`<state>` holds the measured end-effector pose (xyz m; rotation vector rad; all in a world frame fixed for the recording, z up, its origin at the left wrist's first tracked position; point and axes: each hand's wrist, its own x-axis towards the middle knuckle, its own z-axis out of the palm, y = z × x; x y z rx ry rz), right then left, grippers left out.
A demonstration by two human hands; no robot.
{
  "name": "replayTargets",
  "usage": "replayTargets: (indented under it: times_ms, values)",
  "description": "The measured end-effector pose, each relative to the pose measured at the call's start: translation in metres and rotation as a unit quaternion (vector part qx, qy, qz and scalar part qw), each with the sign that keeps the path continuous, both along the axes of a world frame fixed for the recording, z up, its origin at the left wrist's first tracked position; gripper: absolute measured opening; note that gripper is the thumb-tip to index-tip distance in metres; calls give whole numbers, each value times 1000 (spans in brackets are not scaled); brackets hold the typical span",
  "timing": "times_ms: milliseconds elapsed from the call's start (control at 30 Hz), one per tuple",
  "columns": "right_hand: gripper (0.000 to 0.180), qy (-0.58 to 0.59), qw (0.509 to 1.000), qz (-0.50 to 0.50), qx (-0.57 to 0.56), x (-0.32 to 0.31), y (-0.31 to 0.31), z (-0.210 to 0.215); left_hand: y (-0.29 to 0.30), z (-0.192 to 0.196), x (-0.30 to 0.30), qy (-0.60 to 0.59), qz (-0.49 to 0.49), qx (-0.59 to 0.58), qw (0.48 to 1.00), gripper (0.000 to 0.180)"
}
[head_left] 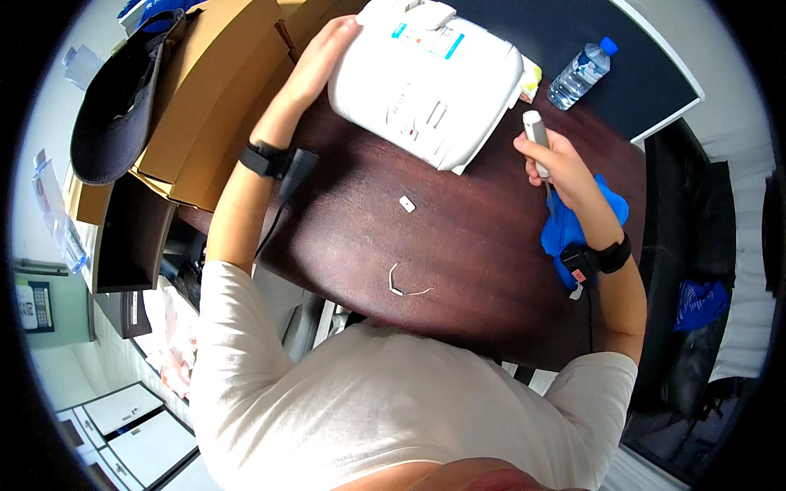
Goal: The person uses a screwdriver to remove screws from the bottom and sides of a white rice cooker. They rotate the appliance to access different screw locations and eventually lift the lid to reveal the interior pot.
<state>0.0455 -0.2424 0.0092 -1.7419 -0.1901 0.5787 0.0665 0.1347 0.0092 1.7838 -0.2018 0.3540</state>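
A white boxy appliance (426,90) with rounded corners, and blue-edged labels near its far edge, sits on the dark brown table. My left hand (318,61) lies with outstretched fingers along the appliance's left side, touching it. To the right of the appliance, my right hand (557,159) is closed around a pale grey cylindrical handle (535,131) with a white rounded end. A thin grey strip comes out below this fist; its exact kind is unclear. Between me and the appliance lie a small white block (407,204) and a thin bent white wire (398,290).
A blue cloth (565,233) lies under my right forearm. A water bottle (581,74) with a blue cap stands at the far right, near a dark panel (524,33). Cardboard boxes (217,90) and a black cap (115,114) are at the left. Cables hang from both wristbands.
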Motion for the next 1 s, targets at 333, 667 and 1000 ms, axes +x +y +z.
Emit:
replayTargets:
  times_ms: [333, 667, 1000]
  values:
    - [26, 137, 988, -60, 48, 4, -22, -67, 20, -31, 51, 84, -111, -34, 990, 48]
    - [52, 38, 995, -59, -71, -16, -19, -81, -22, 31, 37, -106, -117, 175, 972, 47]
    - [65, -58, 975, -129, -169, -7, -42, -107, -101, 85, 51, -249, -72, 487, 834, 47]
